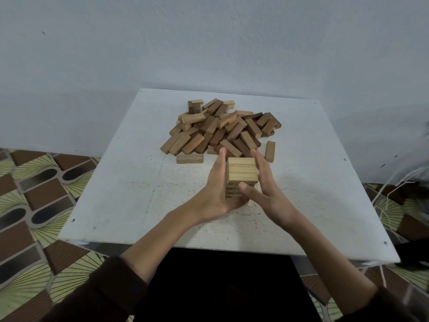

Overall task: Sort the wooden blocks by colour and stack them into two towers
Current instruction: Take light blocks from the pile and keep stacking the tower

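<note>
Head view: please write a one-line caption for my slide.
The left hand and right hand, fingers straight, flank a tower of light blocks on a white table; a mixed pile lies behind.

Plain home room, patterned brown-and-green floor tiles (34, 189), pale painted wall (209, 43), small white table (116, 194)

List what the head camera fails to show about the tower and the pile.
Lower layers and base of the tower: head view, covered by the left hand and right hand; layer count unknowable.
The marks on its front: head view, too small to read.
Bottom blocks of the pile: head view, buried under upper ones.
</note>
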A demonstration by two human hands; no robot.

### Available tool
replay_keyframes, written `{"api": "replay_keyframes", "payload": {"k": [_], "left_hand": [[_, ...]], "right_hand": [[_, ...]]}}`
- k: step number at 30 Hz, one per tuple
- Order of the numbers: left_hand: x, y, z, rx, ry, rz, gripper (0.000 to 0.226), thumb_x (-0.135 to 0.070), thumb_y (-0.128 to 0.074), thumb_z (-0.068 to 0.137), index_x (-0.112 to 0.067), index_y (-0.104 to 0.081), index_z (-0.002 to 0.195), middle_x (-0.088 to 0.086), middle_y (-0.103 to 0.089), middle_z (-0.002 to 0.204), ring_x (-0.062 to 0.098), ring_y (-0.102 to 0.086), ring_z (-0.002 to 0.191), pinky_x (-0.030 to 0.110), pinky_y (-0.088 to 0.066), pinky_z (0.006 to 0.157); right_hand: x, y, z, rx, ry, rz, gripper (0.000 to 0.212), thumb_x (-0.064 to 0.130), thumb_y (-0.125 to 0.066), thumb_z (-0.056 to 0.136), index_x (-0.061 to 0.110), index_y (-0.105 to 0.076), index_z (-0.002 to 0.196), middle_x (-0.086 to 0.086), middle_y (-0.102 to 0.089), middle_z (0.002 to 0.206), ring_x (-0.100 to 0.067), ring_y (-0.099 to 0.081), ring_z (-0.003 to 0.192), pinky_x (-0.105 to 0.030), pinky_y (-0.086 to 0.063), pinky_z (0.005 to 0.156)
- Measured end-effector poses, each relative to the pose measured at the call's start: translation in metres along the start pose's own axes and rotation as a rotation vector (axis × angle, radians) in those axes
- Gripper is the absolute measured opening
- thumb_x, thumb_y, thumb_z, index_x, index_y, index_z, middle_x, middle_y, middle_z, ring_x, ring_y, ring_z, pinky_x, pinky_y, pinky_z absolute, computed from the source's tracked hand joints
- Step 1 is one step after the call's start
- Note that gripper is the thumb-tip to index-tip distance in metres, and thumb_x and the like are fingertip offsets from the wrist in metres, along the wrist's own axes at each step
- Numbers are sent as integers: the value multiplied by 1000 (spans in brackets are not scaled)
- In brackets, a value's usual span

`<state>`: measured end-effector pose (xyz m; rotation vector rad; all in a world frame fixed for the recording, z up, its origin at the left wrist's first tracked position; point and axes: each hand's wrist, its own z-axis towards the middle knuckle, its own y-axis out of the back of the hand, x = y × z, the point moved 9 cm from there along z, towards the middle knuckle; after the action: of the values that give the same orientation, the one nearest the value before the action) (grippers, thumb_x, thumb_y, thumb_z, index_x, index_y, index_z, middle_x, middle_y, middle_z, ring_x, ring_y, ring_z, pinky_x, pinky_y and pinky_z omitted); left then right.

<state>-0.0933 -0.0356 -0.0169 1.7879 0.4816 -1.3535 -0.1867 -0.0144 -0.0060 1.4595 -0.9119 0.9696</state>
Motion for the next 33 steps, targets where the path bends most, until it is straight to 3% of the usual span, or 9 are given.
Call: {"api": "replay_keyframes", "payload": {"k": [8,11,17,19,22,23,26,30,33], "left_hand": [[-2,-6,1,20,-12,-6,117,-37,-68,78,-25,30,141,-19,7,146,10,-7,145,39,-20,119],[0,-5,2,9,-8,21,121,-58,-61,67,-29,31,140,-4,3,158,14,-11,146,42,-22,118],[0,-5,2,17,-20,23,118,-60,-59,67,-33,31,138,3,-5,158,16,-17,145,43,-25,117],[0,-5,1,20,-10,20,118,-56,-63,69,-35,30,137,2,-3,158,14,-16,145,41,-25,117],[0,1,0,13,-5,-37,119,-35,-74,79,-26,24,145,-10,4,157,-15,-8,137,10,-22,111],[-1,6,-1,-6,-16,-41,117,-36,-74,78,-24,20,147,-12,6,157,-17,-5,136,9,-18,111],[-7,25,0,-87,-75,-22,116,-47,-78,70,-25,3,150,-9,-12,158,-3,-12,142,29,-17,118],[-14,40,3,-136,-117,-38,107,-46,-76,63,-29,-13,147,-17,-45,134,-3,-38,129,32,-29,114],[-17,42,5,-145,-133,-18,102,-44,-77,61,-32,-18,144,-19,-51,120,-2,-46,122,34,-33,112]], "right_hand": [[-3,-6,0,4,-24,24,97,57,-52,76,28,6,149,20,-5,149,-6,-8,142,-45,-17,118],[-2,-7,1,4,-19,10,100,61,-51,74,28,6,149,17,-5,151,-8,-9,142,-46,-18,118],[-2,-9,1,2,-9,-7,106,67,-49,70,26,7,149,12,-3,155,-10,-7,143,-47,-18,118],[-2,-9,1,4,-2,-11,107,67,-50,70,25,7,150,13,-3,155,-9,-6,144,-46,-17,118],[0,-1,0,4,19,-41,108,65,-55,69,25,5,150,18,-5,152,-4,-8,142,-35,-15,118],[2,4,0,-4,35,-51,106,62,-59,69,27,1,149,16,-7,154,-2,-11,142,-30,-16,116],[10,22,1,-24,83,-62,96,48,-75,71,35,-11,141,10,-24,151,0,-22,138,-20,-20,110],[20,31,7,2,137,-141,98,40,-72,67,22,-19,147,16,-44,134,11,-38,123,-3,-26,100],[19,31,12,15,158,-199,94,27,-78,71,21,-21,146,16,-49,126,15,-43,114,2,-28,92]]}}
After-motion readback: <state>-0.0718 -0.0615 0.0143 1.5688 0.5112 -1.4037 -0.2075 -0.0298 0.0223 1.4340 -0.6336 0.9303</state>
